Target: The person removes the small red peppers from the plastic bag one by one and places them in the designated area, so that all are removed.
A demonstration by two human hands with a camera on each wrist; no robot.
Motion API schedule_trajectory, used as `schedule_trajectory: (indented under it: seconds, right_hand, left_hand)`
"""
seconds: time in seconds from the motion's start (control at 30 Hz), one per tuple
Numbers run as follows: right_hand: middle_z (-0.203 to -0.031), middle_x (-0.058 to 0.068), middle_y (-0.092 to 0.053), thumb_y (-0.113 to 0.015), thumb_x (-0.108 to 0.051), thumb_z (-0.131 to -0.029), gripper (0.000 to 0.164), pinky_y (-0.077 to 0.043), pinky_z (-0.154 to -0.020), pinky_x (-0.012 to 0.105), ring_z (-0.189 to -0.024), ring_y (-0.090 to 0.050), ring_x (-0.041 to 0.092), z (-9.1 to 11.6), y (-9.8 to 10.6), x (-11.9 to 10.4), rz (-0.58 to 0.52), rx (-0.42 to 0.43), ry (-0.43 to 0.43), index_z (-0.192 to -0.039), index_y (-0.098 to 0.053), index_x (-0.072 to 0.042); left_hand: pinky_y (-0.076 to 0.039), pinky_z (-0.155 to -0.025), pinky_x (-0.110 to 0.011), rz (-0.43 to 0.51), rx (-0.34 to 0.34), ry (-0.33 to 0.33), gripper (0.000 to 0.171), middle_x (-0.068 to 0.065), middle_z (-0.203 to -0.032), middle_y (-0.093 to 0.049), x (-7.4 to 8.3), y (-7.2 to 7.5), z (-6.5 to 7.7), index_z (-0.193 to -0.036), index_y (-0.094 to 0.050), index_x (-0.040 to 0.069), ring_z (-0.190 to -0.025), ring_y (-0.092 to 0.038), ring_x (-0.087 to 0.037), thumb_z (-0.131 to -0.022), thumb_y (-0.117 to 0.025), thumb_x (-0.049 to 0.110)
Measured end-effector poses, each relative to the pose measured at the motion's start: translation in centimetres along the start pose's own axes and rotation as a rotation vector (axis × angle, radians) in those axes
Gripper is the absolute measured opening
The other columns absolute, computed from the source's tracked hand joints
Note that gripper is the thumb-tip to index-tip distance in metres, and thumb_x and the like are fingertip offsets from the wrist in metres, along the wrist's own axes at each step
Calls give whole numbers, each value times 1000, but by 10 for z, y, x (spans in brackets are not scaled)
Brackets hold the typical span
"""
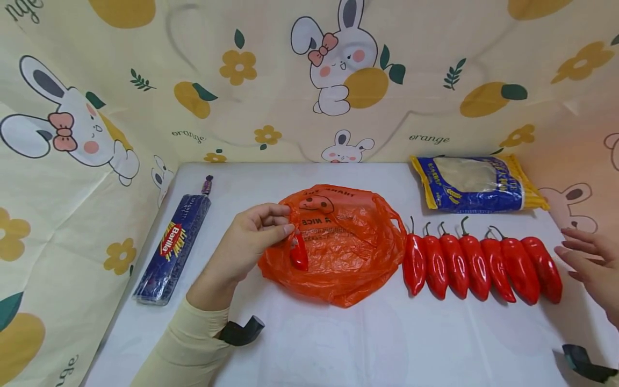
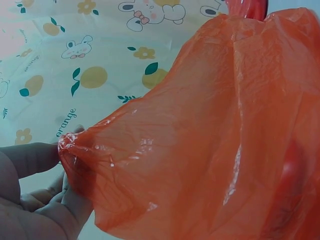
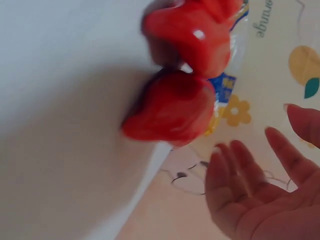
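Note:
An orange-red plastic bag (image 1: 348,252) with dark printing lies in the middle of the table. My left hand (image 1: 253,234) pinches its left edge between thumb and fingers, and the film gathers at the fingertips in the left wrist view. Close to that hand, a glossy red pepper (image 1: 300,253) shows at the bag; I cannot tell how far inside it lies. Right of the bag runs a row of several red peppers (image 1: 479,269), most with visible dark stems. Beyond the row's right end, my right hand (image 1: 592,266) hovers with spread fingers, apart from the peppers and holding nothing.
A blue pack of Barilla spaghetti (image 1: 171,250) lies slanted at the table's left. Behind the peppers is a blue and yellow bag (image 1: 474,183) with a clear window. Patterned cloth (image 1: 271,102) with rabbits and oranges walls the back and sides.

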State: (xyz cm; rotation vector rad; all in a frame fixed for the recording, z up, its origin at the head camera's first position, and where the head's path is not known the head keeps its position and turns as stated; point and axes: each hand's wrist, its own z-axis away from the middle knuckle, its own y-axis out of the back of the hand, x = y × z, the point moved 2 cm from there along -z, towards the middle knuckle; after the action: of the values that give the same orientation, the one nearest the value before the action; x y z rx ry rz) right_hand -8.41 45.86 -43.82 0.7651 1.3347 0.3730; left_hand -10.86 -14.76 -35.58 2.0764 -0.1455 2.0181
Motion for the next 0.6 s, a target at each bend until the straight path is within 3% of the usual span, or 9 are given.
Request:
schedule_trajectory:
  seconds: [0.1, 0.23, 0.43, 0.6]
  right_hand:
    - [-139, 10, -54, -51, -20, -115, 61, -51, -67, 8, -90, -46, -15, 3, -2, -13, -55, 32, 53, -173, -32, -31]
    - [-118, -27, -48, -55, -11, -113, 59, -51, -69, 8, -93, -54, -15, 9, -7, -35, -159, 32, 143, -165, -45, -37]
    - [-124, -25, -51, -57, -7, -112, 55, -53, -72, 9, -98, -57, -12, 18, -21, -61, -169, -2, 211, -159, -52, -34]
    - [-134, -12, -53, -59, -15, -113, 54, -58, -72, 16, -102, -57, -13, 23, -42, -80, -98, -99, 241, -164, -49, -27]
  left_hand:
    - [-61, -88, -28, -3, 2, -5, 32, -17, -106, -69, 0, 0, 0, -134, -64, -11, -93, -68, -21, -103, -70, -3]
    - [-61, -88, -28, -2, -1, -6, 33, -17, -107, -70, 2, -1, 1, -134, -64, -11, -93, -69, -21, -103, -69, -3]
    - [-61, -88, -28, -5, 0, -2, 33, -17, -107, -69, 2, 0, 1, -134, -64, -10, -93, -69, -21, -103, -69, -2]
    - [-61, -88, -28, -1, 0, 0, 33, -17, -107, -69, 2, 0, 1, -134, -64, -11, -93, -69, -21, -103, -69, -3]
